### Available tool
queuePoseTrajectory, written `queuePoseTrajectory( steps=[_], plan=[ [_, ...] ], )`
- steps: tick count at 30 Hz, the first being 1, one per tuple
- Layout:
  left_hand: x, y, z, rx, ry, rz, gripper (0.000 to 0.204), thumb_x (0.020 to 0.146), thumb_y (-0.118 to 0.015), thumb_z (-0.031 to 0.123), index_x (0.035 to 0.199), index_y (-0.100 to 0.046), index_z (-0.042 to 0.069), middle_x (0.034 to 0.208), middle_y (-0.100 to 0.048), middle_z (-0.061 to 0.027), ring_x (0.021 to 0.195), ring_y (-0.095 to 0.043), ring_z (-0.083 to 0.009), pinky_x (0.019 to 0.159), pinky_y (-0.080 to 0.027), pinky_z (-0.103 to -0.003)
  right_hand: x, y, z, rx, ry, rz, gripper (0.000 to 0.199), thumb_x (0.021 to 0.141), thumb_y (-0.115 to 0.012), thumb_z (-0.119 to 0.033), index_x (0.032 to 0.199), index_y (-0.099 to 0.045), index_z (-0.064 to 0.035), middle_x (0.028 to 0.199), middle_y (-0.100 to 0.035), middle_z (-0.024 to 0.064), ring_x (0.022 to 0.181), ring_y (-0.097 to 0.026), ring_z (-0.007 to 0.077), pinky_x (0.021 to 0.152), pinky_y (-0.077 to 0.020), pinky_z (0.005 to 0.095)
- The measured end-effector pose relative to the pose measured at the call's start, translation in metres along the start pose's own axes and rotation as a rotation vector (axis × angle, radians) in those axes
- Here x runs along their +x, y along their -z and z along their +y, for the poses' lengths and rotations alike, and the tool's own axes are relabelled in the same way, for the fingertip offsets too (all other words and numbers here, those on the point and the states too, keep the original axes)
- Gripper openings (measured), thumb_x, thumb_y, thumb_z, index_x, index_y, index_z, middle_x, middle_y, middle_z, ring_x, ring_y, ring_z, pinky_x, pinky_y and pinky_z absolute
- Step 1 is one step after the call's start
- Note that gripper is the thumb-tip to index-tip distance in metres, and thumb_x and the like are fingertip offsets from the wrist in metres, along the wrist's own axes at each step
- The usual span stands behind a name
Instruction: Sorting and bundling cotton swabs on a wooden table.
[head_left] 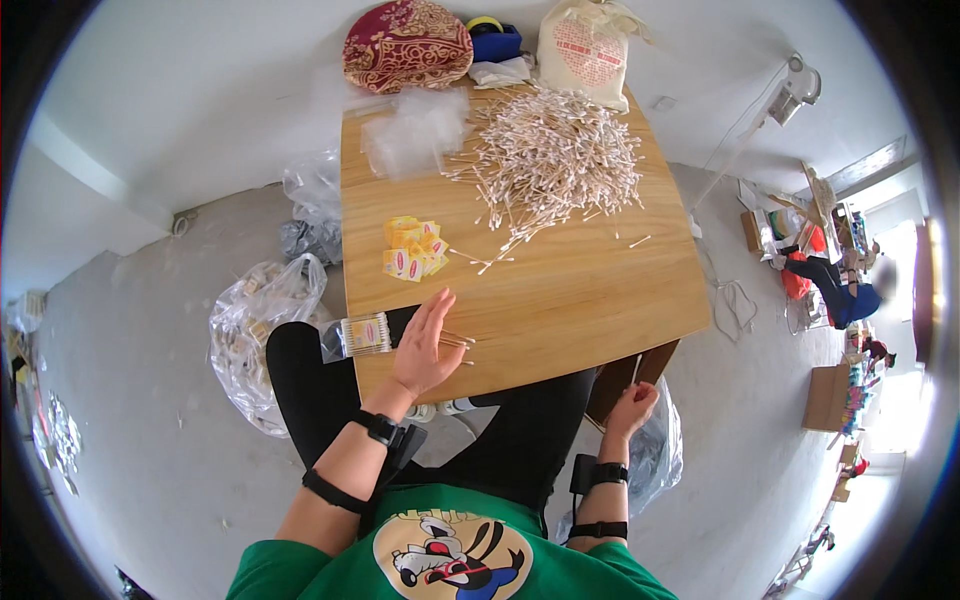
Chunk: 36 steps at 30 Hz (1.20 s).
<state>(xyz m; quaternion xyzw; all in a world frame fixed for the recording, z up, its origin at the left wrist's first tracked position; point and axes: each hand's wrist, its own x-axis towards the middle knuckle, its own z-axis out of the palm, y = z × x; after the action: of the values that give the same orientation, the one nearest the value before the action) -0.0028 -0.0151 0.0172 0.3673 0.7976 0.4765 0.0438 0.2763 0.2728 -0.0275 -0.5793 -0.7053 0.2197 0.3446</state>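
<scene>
Swab pack (pixel 366 334) lies at the counter's (pixel 600 290) left front edge, clear end poking past it. Left hand (pixel 426 348) is just beside it, fingers extended, open; few loose swabs (pixel 458 343) at its thumb, can't tell if touching. Right hand (pixel 634 407) is at the right front edge, fingers curled; can't tell if gripping. Step looks like filling packs; next move likely calls for evening up those loose swabs. Dark thing (pixel 400 318) sits between pack and left hand, possibly in the way. Beyond: yellow cards (pixel 412 248), clear sheets (pixel 415 135), big swab pile (pixel 565 155), cloth bag (pixel 585 50) behind.
</scene>
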Motion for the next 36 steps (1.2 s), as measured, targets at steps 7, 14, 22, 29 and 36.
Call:
queuePoseTrajectory(
  steps=[7, 14, 22, 29, 36],
  plan=[
    [-0.010, 0.010, 0.003, 0.207, -0.007, -0.172, 0.091, 0.075, -0.080, 0.023, 0.149, -0.031, 0.008, 0.154, -0.031, -0.0175, 0.140, -0.034, -0.0358, 0.116, -0.033, -0.043, -0.001, -0.007, -0.012, 0.012, 0.252, -0.038, 0.019, 0.086, -0.064, -0.001, 0.104, -0.058, -0.0005, 0.098, -0.057, 0.0130, 0.091, -0.057, 0.0262, 0.081, -0.0491, 0.0355],
    [-0.004, -0.006, 0.000, 0.287, 0.060, -0.150, 0.087, 0.079, -0.077, 0.031, 0.149, -0.032, 0.007, 0.153, -0.033, -0.0171, 0.139, -0.035, -0.0350, 0.117, -0.031, -0.042, -0.027, -0.102, -0.151, 0.243, 0.586, -0.496, 0.015, 0.083, -0.064, -0.001, 0.098, -0.061, -0.0040, 0.091, -0.058, 0.0138, 0.077, -0.059, 0.0298, 0.070, -0.0497, 0.0347],
    [-0.009, -0.015, -0.010, 0.475, -0.069, -0.127, 0.058, 0.091, -0.062, 0.032, 0.139, -0.049, 0.003, 0.149, -0.043, -0.0124, 0.141, -0.036, -0.0272, 0.117, -0.027, -0.042, -0.069, -0.140, -0.195, 0.197, 0.856, -0.574, 0.033, 0.086, -0.065, -0.012, 0.118, -0.061, -0.0035, 0.115, -0.060, 0.0161, 0.105, -0.060, 0.0327, 0.092, -0.0473, 0.0435],
    [-0.008, -0.013, -0.003, 0.582, -0.094, -0.166, 0.053, 0.097, -0.052, 0.031, 0.142, -0.046, 0.003, 0.153, -0.039, -0.0107, 0.144, -0.032, -0.0240, 0.118, -0.025, -0.042, -0.082, -0.071, -0.186, -0.200, 1.256, -0.868, 0.069, 0.087, -0.063, -0.035, 0.143, -0.043, -0.0004, 0.150, -0.042, 0.0151, 0.141, -0.037, 0.0297, 0.118, -0.0234, 0.0468],
    [-0.008, -0.012, -0.002, 0.574, -0.065, -0.164, 0.056, 0.093, -0.057, 0.025, 0.142, -0.044, 0.001, 0.153, -0.037, -0.0124, 0.144, -0.030, -0.0304, 0.118, -0.026, -0.047, -0.042, -0.096, -0.179, -0.290, 1.184, -0.801, 0.068, 0.089, -0.060, -0.041, 0.144, -0.044, -0.0035, 0.151, -0.042, 0.0128, 0.141, -0.037, 0.0265, 0.119, -0.0227, 0.0455]
  ],
)
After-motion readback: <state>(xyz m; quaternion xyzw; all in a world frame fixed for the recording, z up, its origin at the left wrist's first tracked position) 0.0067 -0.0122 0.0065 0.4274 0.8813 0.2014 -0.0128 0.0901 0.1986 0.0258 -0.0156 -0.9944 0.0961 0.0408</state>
